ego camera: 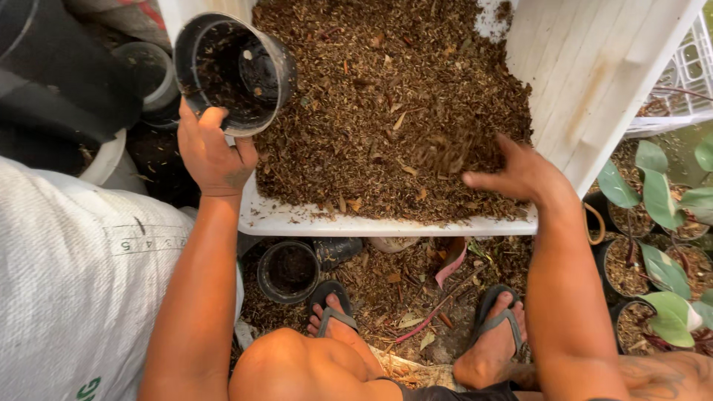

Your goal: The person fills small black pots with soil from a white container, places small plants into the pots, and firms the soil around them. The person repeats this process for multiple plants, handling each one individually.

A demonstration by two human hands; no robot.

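While the left hand (213,152) grips the black pot (232,72) by its near rim, thumb outside and fingers curled out of sight behind the wall, the pot tilts mouth-up over the left corner of the white tub (386,225). It looks nearly bare inside, drain holes showing, just a dusting of mix on the walls. Over at the tub's right side, the right hand (520,174) sits low on the brown potting mix (386,104), fingers together and cupped, a blurred clump just beside the fingertips. This reads as the filling step, a scoop being gathered. The next move likely calls for carrying that handful left across the tub to the pot mouth without spilling. Below the tub, another small pot (288,271) stands by the sandalled feet (334,315); potted plants (661,245) crowd the tub's right.
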